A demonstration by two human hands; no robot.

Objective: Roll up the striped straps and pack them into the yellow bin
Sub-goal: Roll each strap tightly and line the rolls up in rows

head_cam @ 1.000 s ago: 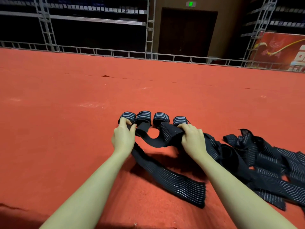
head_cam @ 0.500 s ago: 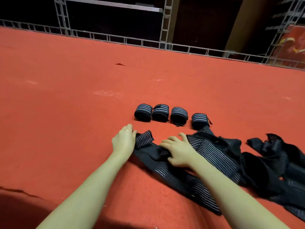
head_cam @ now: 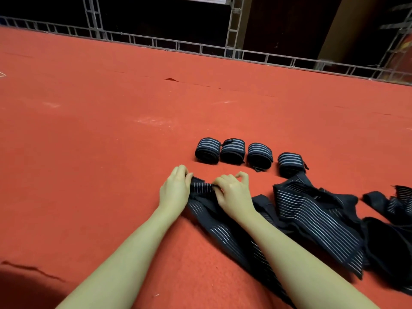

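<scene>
Pinching the near end of a flat striped strap (head_cam: 219,230), the left hand (head_cam: 175,190) and right hand (head_cam: 231,194) each close a grip on its edge, one at each corner, probably to turn the first tight fold squarely. The strap trails back along the red carpet (head_cam: 89,141) so it can feed in as it rolls. Four finished rolls (head_cam: 247,152) sit in a row just beyond, out of the way; loose straps (head_cam: 323,210) wait to the right. No yellow bin is visible.
</scene>
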